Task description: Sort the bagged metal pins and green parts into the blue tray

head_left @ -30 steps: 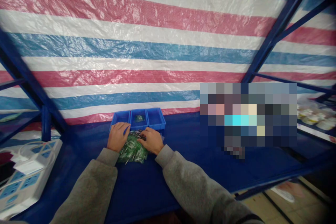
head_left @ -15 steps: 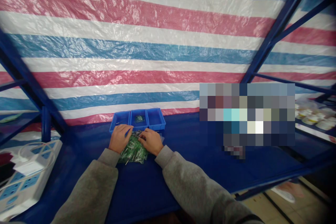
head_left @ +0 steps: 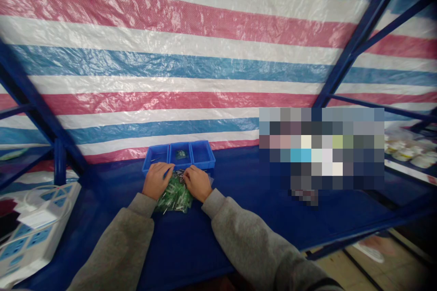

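A pile of small green and silver pieces [head_left: 175, 196], too small to name, lies on the blue tabletop between my hands, some apparently in clear plastic. My left hand [head_left: 157, 180] rests at the pile's left edge, its fingers loosely bent and the thumb apart from them. On the right side, my right hand [head_left: 198, 183] has its fingers pinched together over the pile's upper part; whatever is between them is hidden. Just beyond both hands stands a blue tray [head_left: 202, 167] with three compartments. Small green pieces [head_left: 181, 154] lie in the middle one, and a thin piece lies in the left one.
On the left sits a white power strip [head_left: 51, 241] with plugs and cables. A striped plastic sheet [head_left: 170, 68] hangs behind the table, between blue metal posts [head_left: 59, 161]. To the right is a blurred-out patch, with white containers [head_left: 403, 152] on a shelf beyond.
My right hand's fingers have shifted slightly to the right over the pile and drawn closer together. My left hand has barely moved, and the tray stands where it was.
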